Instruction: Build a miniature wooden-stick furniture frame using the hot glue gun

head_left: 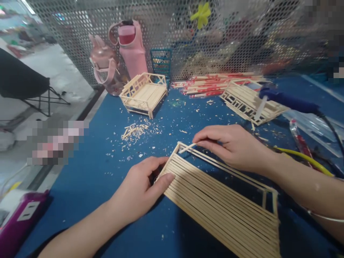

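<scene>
One head-worn camera looks forward and down from close above the blue table [80, 182].

The left hand [150, 184] is closed in a grip, its thumb stretched on top and fingers curling opposite. Behind it to the left slants the bare left forearm [88, 225]. Farther ahead and rightward, the right hand [228, 143] pinches thumb against index finger, the bare right forearm [309, 188] trailing behind it, rightward.
</scene>
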Available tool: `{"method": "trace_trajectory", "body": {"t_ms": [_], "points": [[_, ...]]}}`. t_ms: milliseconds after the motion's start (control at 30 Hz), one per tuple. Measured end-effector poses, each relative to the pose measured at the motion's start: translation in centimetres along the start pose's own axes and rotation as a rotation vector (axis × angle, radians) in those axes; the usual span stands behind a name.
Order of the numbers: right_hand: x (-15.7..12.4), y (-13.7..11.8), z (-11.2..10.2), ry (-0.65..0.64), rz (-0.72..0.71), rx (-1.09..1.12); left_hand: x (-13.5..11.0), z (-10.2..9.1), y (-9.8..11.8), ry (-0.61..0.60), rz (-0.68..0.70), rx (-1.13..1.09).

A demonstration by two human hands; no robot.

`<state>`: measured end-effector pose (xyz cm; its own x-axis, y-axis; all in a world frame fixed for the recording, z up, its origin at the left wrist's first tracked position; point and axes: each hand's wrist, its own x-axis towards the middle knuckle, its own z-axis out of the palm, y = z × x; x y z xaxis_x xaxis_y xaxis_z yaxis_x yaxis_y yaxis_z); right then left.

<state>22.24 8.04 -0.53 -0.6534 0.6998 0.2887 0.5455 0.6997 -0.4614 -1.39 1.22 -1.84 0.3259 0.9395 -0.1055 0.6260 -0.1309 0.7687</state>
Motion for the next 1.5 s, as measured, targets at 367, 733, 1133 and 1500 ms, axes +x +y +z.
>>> {"method": "trace_trajectory", "body": {"t_ms": [367,733,1133,1500], "points": [[0.9,1.2,1.5,0.006,-0.113,-0.062,0.1,-0.1,0.0,-0.012,0.004,0.031],[0.6,1.2,1.3,0.019,-0.159,-0.105,0.2,0.0,0.0,-0.001,0.014,0.049],[0.4,1.1,1.0,0.022,-0.178,-0.135,0.2,-0.1,0.0,-0.004,0.017,0.075],[0.5,1.3,1.3,0.005,-0.116,-0.053,0.2,0.0,0.1,0.023,0.066,0.093]]}}
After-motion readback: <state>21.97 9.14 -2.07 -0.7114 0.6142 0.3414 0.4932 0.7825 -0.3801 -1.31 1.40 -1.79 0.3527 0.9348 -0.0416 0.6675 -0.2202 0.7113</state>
